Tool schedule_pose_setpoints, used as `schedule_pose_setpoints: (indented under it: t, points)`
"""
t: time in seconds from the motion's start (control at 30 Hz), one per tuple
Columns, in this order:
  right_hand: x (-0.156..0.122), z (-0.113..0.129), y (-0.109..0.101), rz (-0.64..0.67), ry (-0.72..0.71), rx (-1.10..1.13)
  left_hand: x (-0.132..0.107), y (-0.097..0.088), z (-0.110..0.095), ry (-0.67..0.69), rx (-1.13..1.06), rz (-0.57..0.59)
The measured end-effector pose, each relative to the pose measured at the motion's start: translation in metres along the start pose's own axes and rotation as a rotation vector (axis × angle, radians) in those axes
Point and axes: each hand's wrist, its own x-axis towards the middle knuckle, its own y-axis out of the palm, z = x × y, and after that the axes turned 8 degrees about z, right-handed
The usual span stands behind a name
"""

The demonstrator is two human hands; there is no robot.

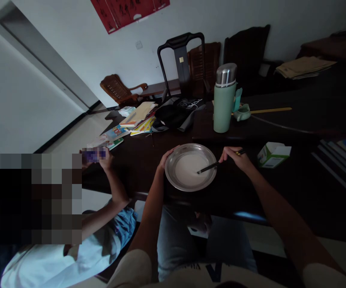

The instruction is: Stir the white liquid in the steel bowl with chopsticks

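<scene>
A shallow metal bowl (174,183) with a whitish liquid (187,166) in it stands at the table's front edge. My left hand (166,158) holds it by the left rim, fingers curving along the outside. In my right hand (235,155), closed fingers grip dark chopsticks (210,167) that slant down to the left. Their tips dip into the liquid right of the bowl's middle. To the right of that hand is an opened green and white carton (274,155).
A pale green thermos (223,102) rises behind the bowl, beside a small green cup (242,113). Books and papers (139,118) and a black bag (175,114) lie back left. Another person (117,188) sits at my left, holding something. Folders (343,168) lie at right.
</scene>
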Motion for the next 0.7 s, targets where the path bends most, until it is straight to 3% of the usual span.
schedule_pose_setpoints:
  t: [0.17,0.3,0.47,0.7]
  points:
    - [-0.002,-0.001,0.013,0.201,-0.004,-0.028,0.002,-0.005,0.004,0.006,-0.031,0.001]
    - [0.001,-0.004,0.014,0.122,-0.031,-0.133,0.005,-0.008,0.005,0.000,-0.037,-0.012]
    - [0.002,-0.004,0.003,-0.013,0.011,-0.031,0.004,-0.006,0.003,-0.011,-0.017,-0.018]
    - [-0.001,-0.004,0.015,0.166,-0.003,-0.043,0.002,-0.004,0.003,-0.012,-0.016,-0.021]
